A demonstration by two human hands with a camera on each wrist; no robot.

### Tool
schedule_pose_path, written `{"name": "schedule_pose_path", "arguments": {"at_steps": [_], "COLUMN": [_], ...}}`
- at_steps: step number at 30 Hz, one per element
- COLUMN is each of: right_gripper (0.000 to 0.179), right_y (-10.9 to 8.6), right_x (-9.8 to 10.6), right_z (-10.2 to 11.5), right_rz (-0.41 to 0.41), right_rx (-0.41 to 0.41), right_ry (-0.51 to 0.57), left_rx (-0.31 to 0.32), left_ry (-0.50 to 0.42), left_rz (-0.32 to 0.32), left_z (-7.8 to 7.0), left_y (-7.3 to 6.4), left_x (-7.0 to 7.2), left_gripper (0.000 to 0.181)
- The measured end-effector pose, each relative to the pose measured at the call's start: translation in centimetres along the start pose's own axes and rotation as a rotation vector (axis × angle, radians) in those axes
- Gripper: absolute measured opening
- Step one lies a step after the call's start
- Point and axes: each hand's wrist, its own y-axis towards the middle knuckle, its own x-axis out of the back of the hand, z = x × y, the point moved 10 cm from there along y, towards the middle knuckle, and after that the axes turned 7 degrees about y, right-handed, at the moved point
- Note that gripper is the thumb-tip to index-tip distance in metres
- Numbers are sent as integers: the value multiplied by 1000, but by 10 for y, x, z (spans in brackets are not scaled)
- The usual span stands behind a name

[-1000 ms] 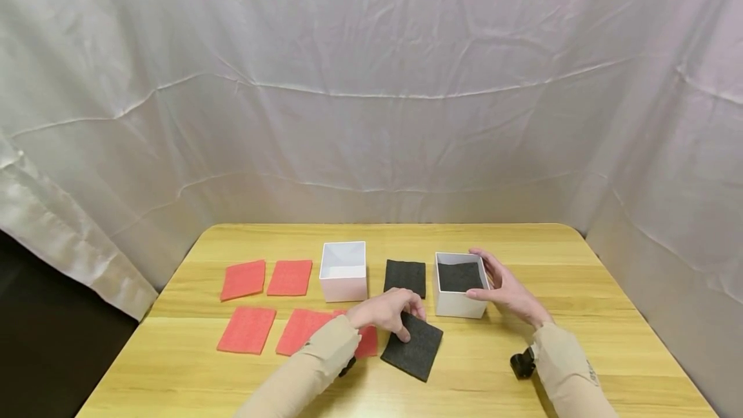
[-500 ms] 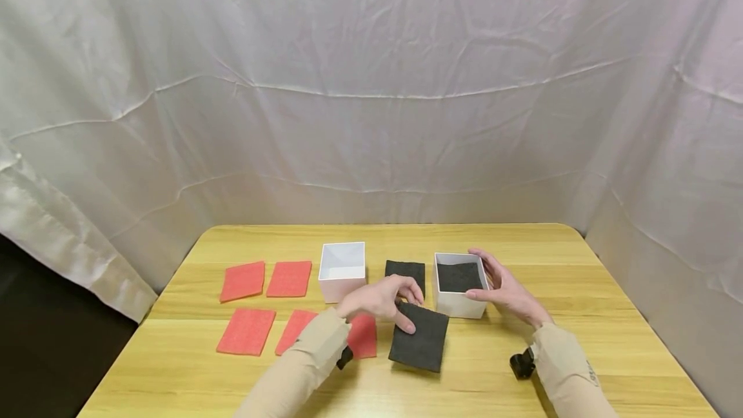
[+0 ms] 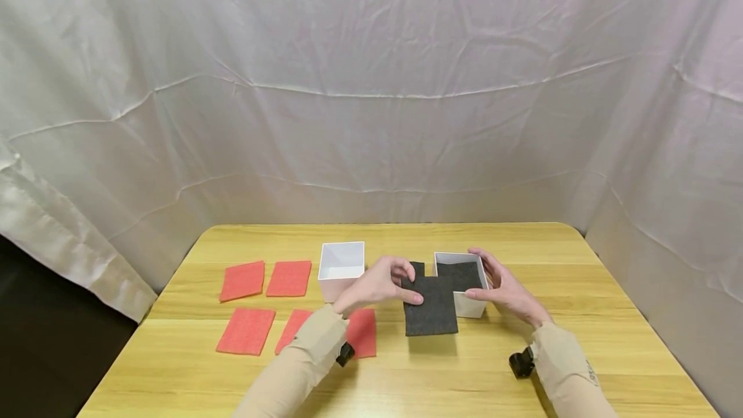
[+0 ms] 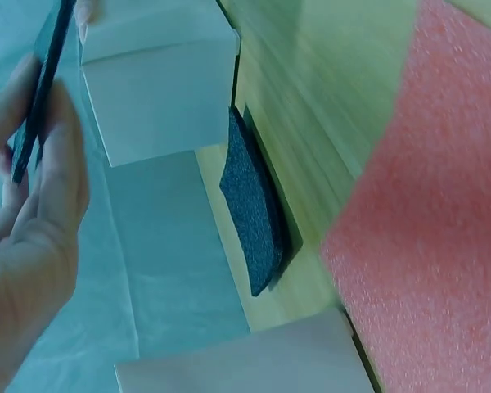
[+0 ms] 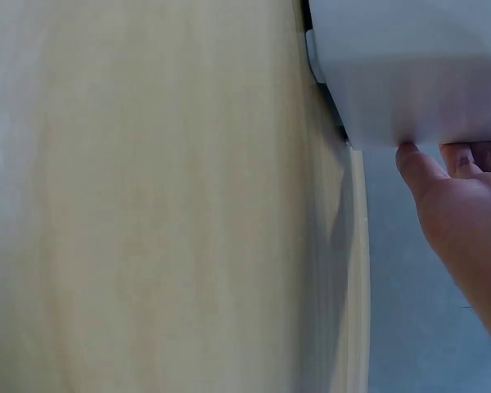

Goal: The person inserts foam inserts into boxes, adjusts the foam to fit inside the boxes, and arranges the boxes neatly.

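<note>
My left hand (image 3: pixel 380 286) pinches a square black foam sheet (image 3: pixel 432 311) by its left edge, thumb on the near face. The sheet hangs above the table, just in front of a white box (image 3: pixel 469 307), hiding part of its front. Inside that box lies another black sheet (image 3: pixel 458 275). At the box's right side my right hand (image 3: pixel 511 292) holds it, with the thumb at the near corner and fingers toward the far corner. Edge-on in the left wrist view, the held sheet (image 4: pixel 42 90) sits between thumb and fingers. One more black sheet (image 3: pixel 419 269) lies on the table, partly covered.
A second white box (image 3: pixel 333 290) stands behind my left wrist. Several red foam sheets (image 3: pixel 246 331) lie spread across the table's left part, two of them near or partly under my left forearm. Grey-white curtains (image 3: pixel 371 140) hang behind the wooden table (image 3: pixel 453 382).
My left hand has raised the black sheet from the table and carried it up and right, toward the right-hand box. The right hand stays in place on that box.
</note>
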Motion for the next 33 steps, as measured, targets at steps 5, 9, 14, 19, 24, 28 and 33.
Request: {"name": "schedule_pose_path", "arguments": {"at_steps": [5, 9, 14, 19, 24, 28, 33], "right_gripper": [85, 90, 89, 85, 84, 82, 81], "right_y": [0, 1, 1, -1, 0, 0, 0], "right_x": [1, 2, 3, 3, 1, 0, 0], "right_z": [0, -2, 0, 1, 2, 4, 3], "right_rz": [-3, -11, -10, 1, 25, 34, 9], "right_rx": [-10, -42, -20, 13, 38, 64, 33], "right_ry": [-18, -46, -23, 10, 21, 23, 13], "left_rx": [-19, -53, -94, -114, -145, -141, -94], "left_ry": [-52, -67, -128, -153, -141, -92, -66], "left_rz": [-91, -141, -163, -154, -170, -227, -314], "left_z": [-2, -6, -13, -18, -23, -24, -23], "left_y": [4, 7, 12, 18, 25, 29, 34], "left_x": [7, 12, 13, 11, 11, 12, 12], "left_gripper": [28, 26, 28, 33, 36, 41, 40]}}
